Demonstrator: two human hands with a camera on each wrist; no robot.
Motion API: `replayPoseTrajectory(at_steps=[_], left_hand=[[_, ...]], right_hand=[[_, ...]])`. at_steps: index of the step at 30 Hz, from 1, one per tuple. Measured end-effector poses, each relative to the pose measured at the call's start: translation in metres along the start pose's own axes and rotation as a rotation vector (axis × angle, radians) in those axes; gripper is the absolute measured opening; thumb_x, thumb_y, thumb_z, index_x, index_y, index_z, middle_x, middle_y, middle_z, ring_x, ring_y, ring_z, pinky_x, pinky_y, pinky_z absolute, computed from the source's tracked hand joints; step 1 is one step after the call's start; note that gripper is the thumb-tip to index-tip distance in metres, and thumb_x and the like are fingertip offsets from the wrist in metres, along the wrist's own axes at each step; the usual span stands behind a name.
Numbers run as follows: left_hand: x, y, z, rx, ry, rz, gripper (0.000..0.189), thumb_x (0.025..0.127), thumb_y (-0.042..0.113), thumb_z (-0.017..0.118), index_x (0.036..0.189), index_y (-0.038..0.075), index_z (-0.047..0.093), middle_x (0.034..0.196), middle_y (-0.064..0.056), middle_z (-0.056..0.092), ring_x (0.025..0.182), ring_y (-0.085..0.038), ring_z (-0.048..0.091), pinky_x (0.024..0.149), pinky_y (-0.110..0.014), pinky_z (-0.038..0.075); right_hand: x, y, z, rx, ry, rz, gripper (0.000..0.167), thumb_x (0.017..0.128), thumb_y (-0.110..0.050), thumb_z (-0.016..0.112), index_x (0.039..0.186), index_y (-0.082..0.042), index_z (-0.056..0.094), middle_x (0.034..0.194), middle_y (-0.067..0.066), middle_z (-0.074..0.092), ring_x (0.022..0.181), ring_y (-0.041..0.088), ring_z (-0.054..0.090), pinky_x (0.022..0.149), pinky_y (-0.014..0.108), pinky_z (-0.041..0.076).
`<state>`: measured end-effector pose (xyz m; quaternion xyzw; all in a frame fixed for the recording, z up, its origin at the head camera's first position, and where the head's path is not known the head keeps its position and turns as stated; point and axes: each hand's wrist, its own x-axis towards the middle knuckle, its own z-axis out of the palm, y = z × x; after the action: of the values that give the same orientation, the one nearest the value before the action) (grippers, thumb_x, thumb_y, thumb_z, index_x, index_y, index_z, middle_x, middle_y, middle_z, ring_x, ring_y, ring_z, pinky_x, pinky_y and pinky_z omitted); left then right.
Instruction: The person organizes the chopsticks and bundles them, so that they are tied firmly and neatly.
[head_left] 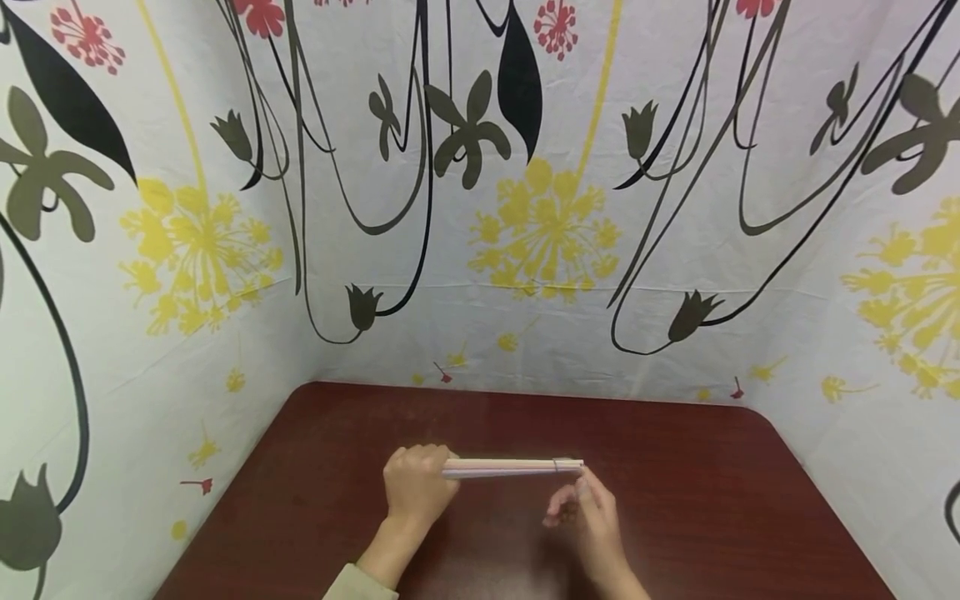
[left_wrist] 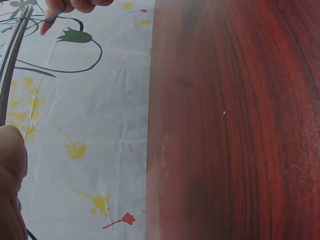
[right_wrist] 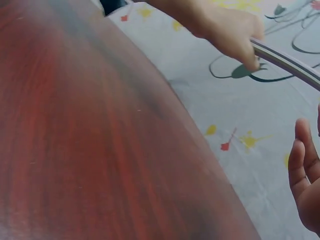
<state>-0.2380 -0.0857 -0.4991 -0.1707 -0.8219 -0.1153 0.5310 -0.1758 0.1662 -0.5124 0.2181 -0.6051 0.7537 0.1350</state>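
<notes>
- A person's left hand [head_left: 422, 479] is wrapped firmly around a bundle of slim sticks [head_left: 502, 468], knuckles uppermost, with one end of the bundle hidden inside the grip.
- From that fist the bundle runs out across the person's front to the right hand, nearly level, held up above the dark reddish table [head_left: 337, 533].
- The right hand [head_left: 592, 512] is at the far end, its forefinger and thumb right by the tips of the sticks; from where I stand I cannot tell whether they pinch anything or merely touch. The other fingers bend loosely beneath, just beside the bundle.
- A thin dark band [head_left: 557, 465] circles the sticks close to that far end, and the left wrist view shows a thin line reaching from there to the right hand's fingers.
- The sticks look pale from above, striped light and dark from the wrists; any lettering on them is too small to make out.
- The marks I can make out on the hanging cloth [head_left: 525, 350] are printed flowers: yellow heads, red blossoms, dark green tulips and leaves.
- A pale sleeve [head_left: 358, 585] ends above the left wrist.
</notes>
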Motion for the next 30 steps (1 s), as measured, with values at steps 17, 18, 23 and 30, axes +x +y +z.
replayPoseTrajectory(at_steps=[17, 18, 23, 30], left_hand=[[0.001, 0.003, -0.001, -0.043, 0.026, 0.058, 0.018, 0.058, 0.014, 0.065, 0.050, 0.021, 0.051, 0.044, 0.007, 0.042, 0.038, -0.011, 0.033, 0.042, -0.026, 0.025], [-0.001, 0.003, -0.001, -0.045, 0.007, 0.045, 0.017, 0.055, 0.013, 0.067, 0.050, 0.021, 0.053, 0.045, 0.007, 0.043, 0.038, -0.010, 0.034, 0.042, -0.025, 0.025], [-0.002, 0.001, 0.000, -0.052, -0.001, -0.013, 0.018, 0.051, 0.011, 0.070, 0.050, 0.021, 0.056, 0.044, 0.008, 0.046, 0.037, -0.009, 0.034, 0.042, -0.024, 0.024], [0.002, -0.002, -0.001, -0.018, -0.019, -0.059, 0.025, 0.060, 0.013, 0.071, 0.048, 0.019, 0.049, 0.043, 0.004, 0.045, 0.036, -0.012, 0.032, 0.041, -0.026, 0.024]], right_hand=[[0.012, -0.016, 0.006, -0.104, 0.082, 0.073, 0.009, 0.100, 0.003, 0.049, 0.096, 0.005, 0.057, 0.061, 0.010, 0.054, 0.049, 0.017, 0.056, 0.050, 0.035, 0.053], [0.011, -0.014, 0.005, -0.065, 0.065, 0.049, 0.009, 0.100, 0.005, 0.048, 0.098, 0.004, 0.057, 0.061, 0.008, 0.054, 0.049, 0.017, 0.055, 0.049, 0.033, 0.052], [0.007, -0.004, 0.001, 0.090, 0.017, 0.032, 0.019, 0.100, 0.009, 0.043, 0.110, -0.004, 0.052, 0.071, -0.001, 0.059, 0.053, 0.010, 0.058, 0.050, 0.027, 0.051], [-0.002, 0.005, 0.002, -0.115, -0.020, 0.181, 0.004, 0.100, 0.001, 0.055, 0.096, 0.002, 0.057, 0.067, 0.005, 0.064, 0.043, 0.011, 0.059, 0.043, 0.034, 0.051]])
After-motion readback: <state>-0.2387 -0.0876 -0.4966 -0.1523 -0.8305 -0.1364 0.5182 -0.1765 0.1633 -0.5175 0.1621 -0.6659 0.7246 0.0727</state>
